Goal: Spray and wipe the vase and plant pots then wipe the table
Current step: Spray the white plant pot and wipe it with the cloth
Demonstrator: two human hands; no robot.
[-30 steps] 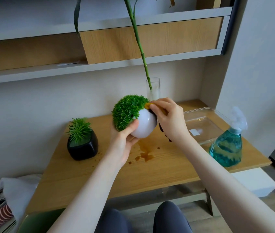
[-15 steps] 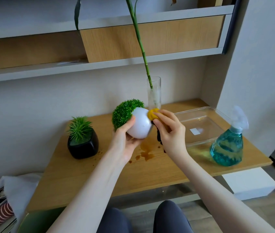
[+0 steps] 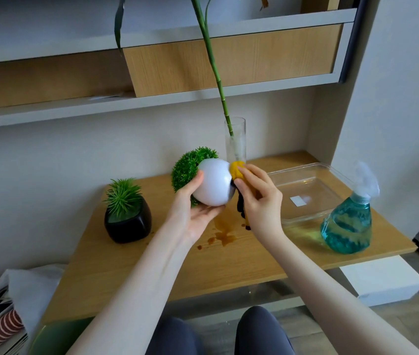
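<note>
White and round, the plant pot (image 3: 215, 184) was held above the wooden worktop (image 3: 131, 272), tipped so that its green foliage ball (image 3: 189, 169) pointed up and to the left. The left hand (image 3: 194, 213) cradled the pot from below, palm up, thumb pressed on its left side beside the foliage. The right hand (image 3: 261, 203) was closed on a yellow cloth (image 3: 238, 170) and pressed it against the right side of the pot; a dark part of the cloth hung down beneath the fingers. Under the pot, brown wet stains (image 3: 225, 233) marked the worktop. To the left stood a black plant pot (image 3: 127, 222) with a spiky green plant, well apart from the hands. Just behind the white pot stood a clear glass vase (image 3: 235, 139) holding a tall bamboo stalk (image 3: 211, 55) that rose past the shelves. To the right lay a clear plastic tray (image 3: 308, 193), and just beside its near right corner stood a spray bottle (image 3: 348, 226) of blue-green liquid. The person's dark-clad knees showed at the bottom edge.
</note>
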